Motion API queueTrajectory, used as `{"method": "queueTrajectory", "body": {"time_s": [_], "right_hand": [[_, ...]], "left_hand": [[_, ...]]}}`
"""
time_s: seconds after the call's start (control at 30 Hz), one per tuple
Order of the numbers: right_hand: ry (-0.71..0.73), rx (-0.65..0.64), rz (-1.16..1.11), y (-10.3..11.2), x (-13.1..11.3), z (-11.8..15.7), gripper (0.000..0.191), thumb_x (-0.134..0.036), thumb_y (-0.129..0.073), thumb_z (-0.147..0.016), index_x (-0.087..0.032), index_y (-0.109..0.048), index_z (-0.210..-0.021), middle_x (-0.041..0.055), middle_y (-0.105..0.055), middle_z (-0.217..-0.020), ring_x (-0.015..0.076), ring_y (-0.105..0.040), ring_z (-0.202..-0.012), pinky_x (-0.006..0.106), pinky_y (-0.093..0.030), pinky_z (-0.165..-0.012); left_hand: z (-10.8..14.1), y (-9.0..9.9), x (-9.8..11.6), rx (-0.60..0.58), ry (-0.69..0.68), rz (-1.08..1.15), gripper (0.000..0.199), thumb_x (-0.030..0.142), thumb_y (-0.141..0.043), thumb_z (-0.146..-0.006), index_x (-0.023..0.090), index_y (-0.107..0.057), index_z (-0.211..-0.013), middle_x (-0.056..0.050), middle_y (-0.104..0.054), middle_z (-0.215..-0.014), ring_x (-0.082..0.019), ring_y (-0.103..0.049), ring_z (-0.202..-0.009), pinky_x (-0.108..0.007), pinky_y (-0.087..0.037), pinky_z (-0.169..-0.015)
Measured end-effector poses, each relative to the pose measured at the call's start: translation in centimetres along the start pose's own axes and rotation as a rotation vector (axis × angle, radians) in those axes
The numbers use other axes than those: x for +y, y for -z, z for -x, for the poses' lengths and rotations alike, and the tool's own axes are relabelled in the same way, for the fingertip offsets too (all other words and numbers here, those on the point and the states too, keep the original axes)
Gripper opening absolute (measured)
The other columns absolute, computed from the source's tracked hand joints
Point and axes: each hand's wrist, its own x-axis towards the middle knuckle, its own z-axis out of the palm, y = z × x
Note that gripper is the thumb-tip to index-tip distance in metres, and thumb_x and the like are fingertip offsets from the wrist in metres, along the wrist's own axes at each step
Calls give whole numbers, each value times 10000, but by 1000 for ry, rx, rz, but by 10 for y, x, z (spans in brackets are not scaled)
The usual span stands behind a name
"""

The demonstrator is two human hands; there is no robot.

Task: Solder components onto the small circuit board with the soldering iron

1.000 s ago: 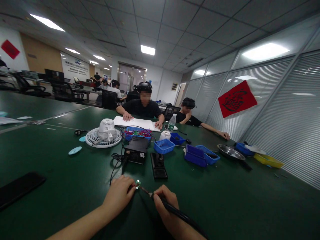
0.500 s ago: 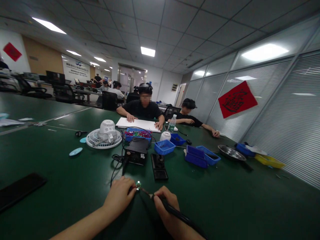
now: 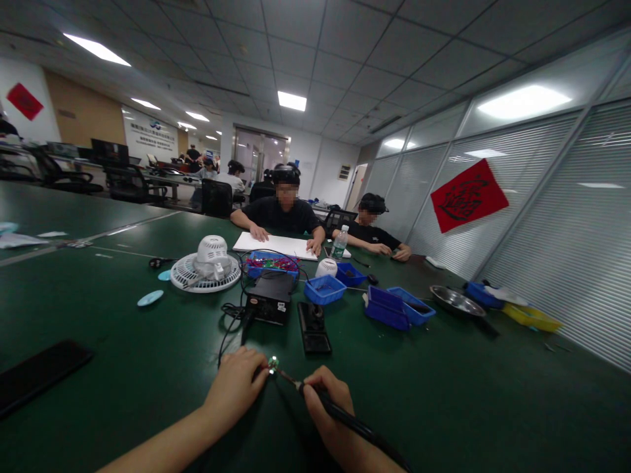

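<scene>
Pinching green circuit board (image 3: 273,363) near black stand (image 3: 314,328) with left hand (image 3: 239,376), palm down; gripping soldering iron (image 3: 349,420) pen-style in right hand (image 3: 326,399), angled at board. Can't read 2 labels (image 3: 281,307) on black box (image 3: 269,297).

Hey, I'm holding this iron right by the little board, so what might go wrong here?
Your left hand is right at the small circuit board, and the soldering iron in your right hand points there too; if it's hot, a slip might burn a fingertip. The board is tiny, so it could shift under pressure. The black cable beyond your left hand might snag.
</scene>
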Motion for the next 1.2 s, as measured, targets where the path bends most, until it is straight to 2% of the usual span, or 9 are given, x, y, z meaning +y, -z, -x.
{"method": "queueTrajectory", "body": {"time_s": [0.3, 0.77, 1.0, 1.2], "right_hand": [[-4, -24, 4, -2, 5, 0, 170, -238, -525, -821, -189, -572, -665, -21, -563, -597, 131, -535, -553, 229, -396, -548], [10, 5, -3, 0, 2, -1, 170, -227, -525, -812, -196, -574, -651, -25, -558, -578, 128, -532, -537, 225, -396, -535], [15, -42, -13, 0, 0, 0, 134, -219, -523, -818, -192, -619, -729, -4, -621, -647, 142, -588, -599, 234, -431, -585], [57, -24, 10, -2, 6, 3, 134, -193, -536, -811, -186, -622, -707, -2, -613, -651, 143, -587, -607, 241, -437, -595]], "left_hand": [[1, -1, -2, 12, -1, 21, 178, 276, -490, -863, 225, -657, -834, -14, -680, -904, -197, -555, -924, -306, -339, -794], [1, 2, 0, -7, 22, 0, 179, 268, -481, -872, 224, -653, -850, -13, -676, -922, -199, -558, -950, -305, -353, -808], [0, 3, 0, -19, 3, -10, 199, 266, -470, -888, 237, -667, -874, -16, -671, -938, -193, -555, -946, -297, -346, -804], [0, 0, -2, -6, -2, -8, 198, 280, -470, -888, 238, -663, -872, -17, -663, -936, -194, -553, -957, -299, -339, -793]]}}
